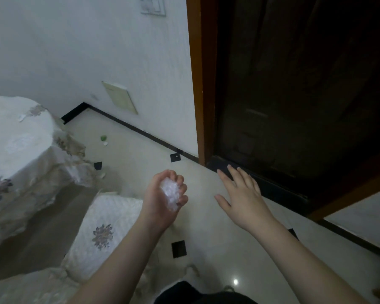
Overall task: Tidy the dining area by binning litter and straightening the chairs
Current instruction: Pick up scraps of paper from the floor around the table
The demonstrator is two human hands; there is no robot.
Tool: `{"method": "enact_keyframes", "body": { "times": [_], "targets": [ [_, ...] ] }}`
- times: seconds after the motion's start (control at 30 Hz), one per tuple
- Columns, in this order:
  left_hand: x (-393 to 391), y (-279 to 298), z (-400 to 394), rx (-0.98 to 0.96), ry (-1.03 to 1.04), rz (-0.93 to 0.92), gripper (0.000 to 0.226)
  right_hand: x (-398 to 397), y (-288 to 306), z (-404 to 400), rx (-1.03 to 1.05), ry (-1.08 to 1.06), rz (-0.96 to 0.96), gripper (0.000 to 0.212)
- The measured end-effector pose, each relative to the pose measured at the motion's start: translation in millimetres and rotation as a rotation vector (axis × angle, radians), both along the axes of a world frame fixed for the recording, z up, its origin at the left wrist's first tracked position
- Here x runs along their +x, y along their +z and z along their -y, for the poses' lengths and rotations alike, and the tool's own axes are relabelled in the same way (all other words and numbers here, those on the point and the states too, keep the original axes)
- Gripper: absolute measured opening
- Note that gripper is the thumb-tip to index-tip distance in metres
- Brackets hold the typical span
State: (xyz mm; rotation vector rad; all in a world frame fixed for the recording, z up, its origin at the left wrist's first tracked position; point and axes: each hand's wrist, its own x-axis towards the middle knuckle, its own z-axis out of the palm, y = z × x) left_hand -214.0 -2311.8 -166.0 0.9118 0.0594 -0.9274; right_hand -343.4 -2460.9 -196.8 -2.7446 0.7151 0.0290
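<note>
left hand holds crumpled litter beside a covered chair

head view: looking down at a pale tiled floor (140, 154) with small black inset squares. the left hand (162, 200) is palm up, its fingers curled round a crumpled wad of white, shiny litter (169, 195). just left of and below that hand is a chair seat (105, 229) in a white cover with a grey flower motif. further left of the chair stands a table (15, 137) under a white cloth that drapes down to the floor. on the floor beyond the chair, near the black skirting, lies a small green scrap (103, 138) with a white scrap touching it. right of the chair, the right hand (239, 191) is held flat, palm down, fingers straight and spread, holding nothing, its fingertips over the dark threshold of a brown wooden door (294, 84).
</note>
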Motion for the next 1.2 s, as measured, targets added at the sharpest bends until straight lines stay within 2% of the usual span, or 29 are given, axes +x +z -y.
{"method": "enact_keyframes", "body": {
  "times": [0.2,0.43,0.67,0.87,1.2],
  "targets": [
    [63,-12,16,-0.089,0.092,-0.022,0.019,82,-1,29,-0.017,0.163,0.020,0.063],
    [159,-25,19,-0.112,0.340,-0.100,0.025,204,2,52,-0.038,0.337,-0.007,0.061],
    [256,-11,23,-0.122,0.469,-0.049,0.017,309,17,74,-0.101,0.438,0.034,0.059],
    [304,-5,28,-0.146,0.549,-0.034,0.020,378,11,84,-0.069,0.540,0.029,0.059],
    [388,-7,53,-0.116,0.812,-0.035,0.019,517,2,116,-0.058,0.782,0.034,0.061]
  ]
}}
